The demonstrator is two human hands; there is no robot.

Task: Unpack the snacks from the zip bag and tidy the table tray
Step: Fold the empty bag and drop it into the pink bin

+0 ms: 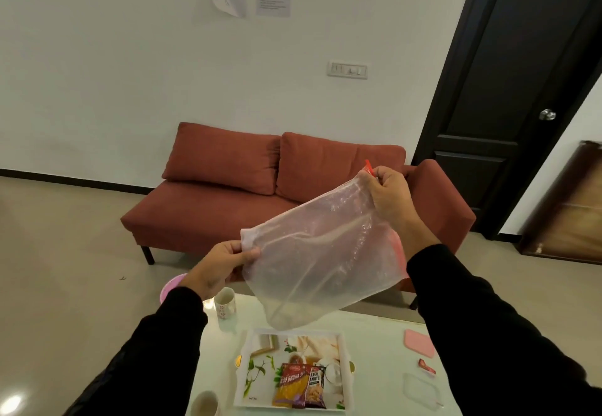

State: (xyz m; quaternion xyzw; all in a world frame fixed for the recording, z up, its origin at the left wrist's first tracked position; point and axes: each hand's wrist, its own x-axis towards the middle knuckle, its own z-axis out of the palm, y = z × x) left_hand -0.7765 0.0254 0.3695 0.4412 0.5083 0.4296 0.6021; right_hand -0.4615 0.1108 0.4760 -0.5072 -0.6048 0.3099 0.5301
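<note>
I hold a clear, limp zip bag with a red zip strip up in the air above the table; it looks empty. My left hand pinches its lower left corner. My right hand grips the zip end at the upper right. Below the bag, a white tray with a floral print lies on the table. Two snack packets rest on it: a yellow and red bhujia packet and a salted peanuts packet beside it.
Two white cups stand on the table's left side. A pink lid, a clear container and a small red wrapper lie at the right. A pink bowl peeks behind my left wrist. A red sofa stands beyond.
</note>
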